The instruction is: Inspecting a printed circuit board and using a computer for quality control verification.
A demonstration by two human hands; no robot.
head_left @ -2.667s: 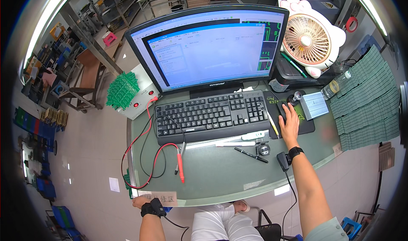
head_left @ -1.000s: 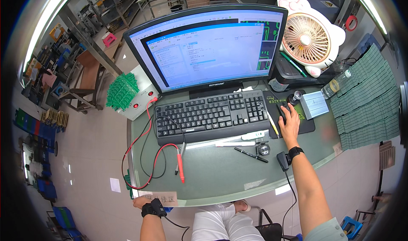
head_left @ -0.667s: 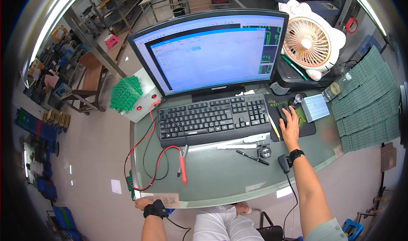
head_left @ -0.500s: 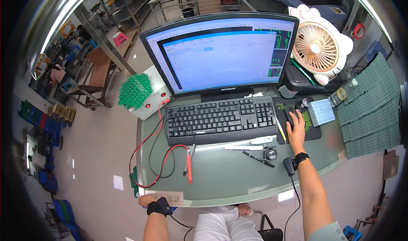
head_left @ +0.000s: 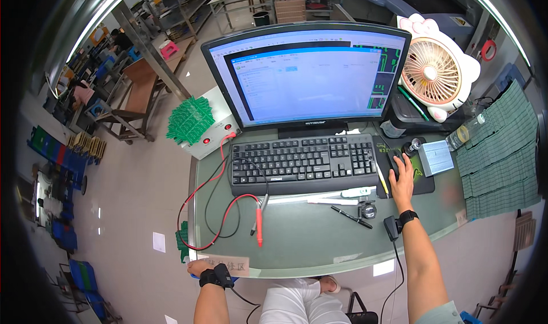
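Took the black keyboard (head_left: 305, 161) on the green-topped counter (head_left: 311, 232) as landmark. Found the black computer mouse (head_left: 394, 162) just right of the keyboard, on a dark mouse pad (head_left: 423, 184) with green markings. Saw the right grip (head_left: 403, 181) laid over the mouse, fingers loosely curled around it. Made out the left grip (head_left: 198, 267) well forward and left of the keyboard, at the counter's edge; could not tell its opening or any hold in it, with the fingers mostly hidden.

Noted a yellow pen (head_left: 383, 182) lying close along the keyboard's right end, taking up space between it and the right grip. Found a pale blue ridged block (head_left: 436, 158) farther right of the keyboard, crowding the pad, then a clear bottle (head_left: 463, 133) and, farthest right, layered green panels (head_left: 496, 153). Saw red and black test leads (head_left: 199, 248) trailing around the keyboard's left end, the black one crossing over the keys, with the red probe (head_left: 259, 230) lying in front. Spotted a white pen (head_left: 331, 201), a black marker (head_left: 351, 216) and a small round lens (head_left: 370, 211) in front of the keyboard's right half. Saw a lit monitor (head_left: 311, 84) behind the keyboard, a white box (head_left: 212, 137) bearing green circuit boards (head_left: 191, 120) behind and left of it, and an eared desk fan (head_left: 431, 74) behind and right.
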